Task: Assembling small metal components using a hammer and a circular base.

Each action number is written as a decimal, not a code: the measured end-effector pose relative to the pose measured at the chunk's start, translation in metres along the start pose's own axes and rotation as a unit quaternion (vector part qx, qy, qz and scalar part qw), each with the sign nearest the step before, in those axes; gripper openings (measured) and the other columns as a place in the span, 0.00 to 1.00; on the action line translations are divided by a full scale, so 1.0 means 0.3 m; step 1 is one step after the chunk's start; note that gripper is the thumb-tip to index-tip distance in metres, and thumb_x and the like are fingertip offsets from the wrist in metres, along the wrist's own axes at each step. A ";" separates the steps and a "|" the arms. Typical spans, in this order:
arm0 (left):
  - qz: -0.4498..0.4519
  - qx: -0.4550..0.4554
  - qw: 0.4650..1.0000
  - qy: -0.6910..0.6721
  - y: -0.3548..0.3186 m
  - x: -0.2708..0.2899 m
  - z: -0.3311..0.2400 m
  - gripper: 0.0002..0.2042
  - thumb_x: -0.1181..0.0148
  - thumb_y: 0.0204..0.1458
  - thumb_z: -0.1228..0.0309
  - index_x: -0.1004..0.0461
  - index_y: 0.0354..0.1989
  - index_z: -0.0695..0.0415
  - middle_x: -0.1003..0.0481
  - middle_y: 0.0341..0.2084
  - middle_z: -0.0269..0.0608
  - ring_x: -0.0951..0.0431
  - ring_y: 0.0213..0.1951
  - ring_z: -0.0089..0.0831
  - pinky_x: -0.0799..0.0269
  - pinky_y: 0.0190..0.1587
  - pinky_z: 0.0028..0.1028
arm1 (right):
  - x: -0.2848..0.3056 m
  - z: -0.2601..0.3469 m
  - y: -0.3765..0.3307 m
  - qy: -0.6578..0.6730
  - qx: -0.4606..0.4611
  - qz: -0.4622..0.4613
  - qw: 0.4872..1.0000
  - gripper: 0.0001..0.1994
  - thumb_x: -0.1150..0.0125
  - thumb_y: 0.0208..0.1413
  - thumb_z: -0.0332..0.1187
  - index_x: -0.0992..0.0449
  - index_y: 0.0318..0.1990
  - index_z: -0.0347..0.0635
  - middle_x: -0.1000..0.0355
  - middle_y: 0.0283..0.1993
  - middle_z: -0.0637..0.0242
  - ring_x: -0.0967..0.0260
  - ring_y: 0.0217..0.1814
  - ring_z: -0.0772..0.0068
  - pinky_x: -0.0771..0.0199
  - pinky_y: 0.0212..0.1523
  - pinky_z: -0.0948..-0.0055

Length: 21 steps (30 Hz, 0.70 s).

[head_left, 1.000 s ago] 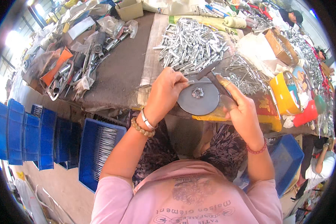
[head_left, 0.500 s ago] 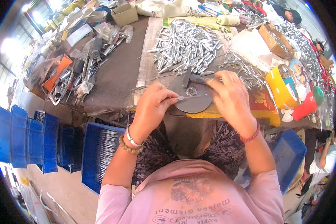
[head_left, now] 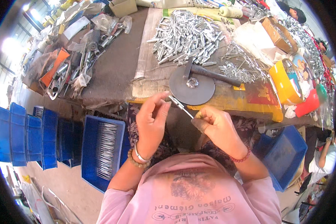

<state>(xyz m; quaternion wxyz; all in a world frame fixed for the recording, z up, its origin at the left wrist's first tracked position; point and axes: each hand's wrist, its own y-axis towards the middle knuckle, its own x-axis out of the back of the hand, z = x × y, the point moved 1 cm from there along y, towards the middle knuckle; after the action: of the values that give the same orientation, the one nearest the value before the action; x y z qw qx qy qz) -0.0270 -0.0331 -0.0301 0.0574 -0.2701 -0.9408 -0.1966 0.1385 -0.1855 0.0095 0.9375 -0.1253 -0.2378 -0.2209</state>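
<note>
My left hand (head_left: 152,120) and right hand (head_left: 217,127) pinch a thin metal pin (head_left: 180,106) between closed fingers, near the round steel disc (head_left: 192,86).

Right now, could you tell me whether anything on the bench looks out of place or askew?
Nothing looks damaged. The left hand and right hand hold a thin metal pin between them. A hammer rests across the round metal disc, and the pile of metal pins lies loose on the bench, but nothing has spilled off the edge.
</note>
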 end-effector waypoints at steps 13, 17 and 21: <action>-0.039 0.228 0.935 -0.269 -0.125 0.053 -0.021 0.33 0.30 0.66 0.75 0.38 0.78 0.56 0.14 0.46 0.41 0.14 0.46 0.24 0.19 0.42 0.22 | -0.187 0.034 -0.047 0.065 0.099 -0.012 0.993 0.06 0.26 0.63 0.26 0.18 0.43 0.36 0.20 0.32 0.58 0.24 0.28 0.72 0.24 0.33 0.68; -0.069 0.239 0.938 -0.243 -0.153 0.156 0.069 0.30 0.29 0.65 0.73 0.34 0.73 0.57 0.16 0.43 0.36 0.15 0.47 0.25 0.20 0.42 0.24 | -0.221 -0.025 -0.040 0.010 0.120 0.034 0.992 0.21 0.27 0.62 0.22 0.19 0.62 0.42 0.17 0.42 0.62 0.22 0.34 0.73 0.20 0.37 0.71; -0.121 0.294 0.944 -0.088 -0.237 0.440 0.260 0.28 0.30 0.63 0.71 0.31 0.70 0.62 0.15 0.45 0.41 0.15 0.47 0.28 0.20 0.43 0.28 | -0.190 -0.133 -0.012 0.003 0.105 0.064 0.992 0.21 0.28 0.66 0.24 0.21 0.66 0.41 0.19 0.45 0.67 0.23 0.38 0.80 0.21 0.40 0.75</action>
<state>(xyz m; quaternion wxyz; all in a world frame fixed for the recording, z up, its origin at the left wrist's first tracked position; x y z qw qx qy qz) -0.1767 0.0070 -0.0975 0.0268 -0.1415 -0.9837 0.1075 0.1075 -0.1822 -0.0527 0.9585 -0.0407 -0.2481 -0.1346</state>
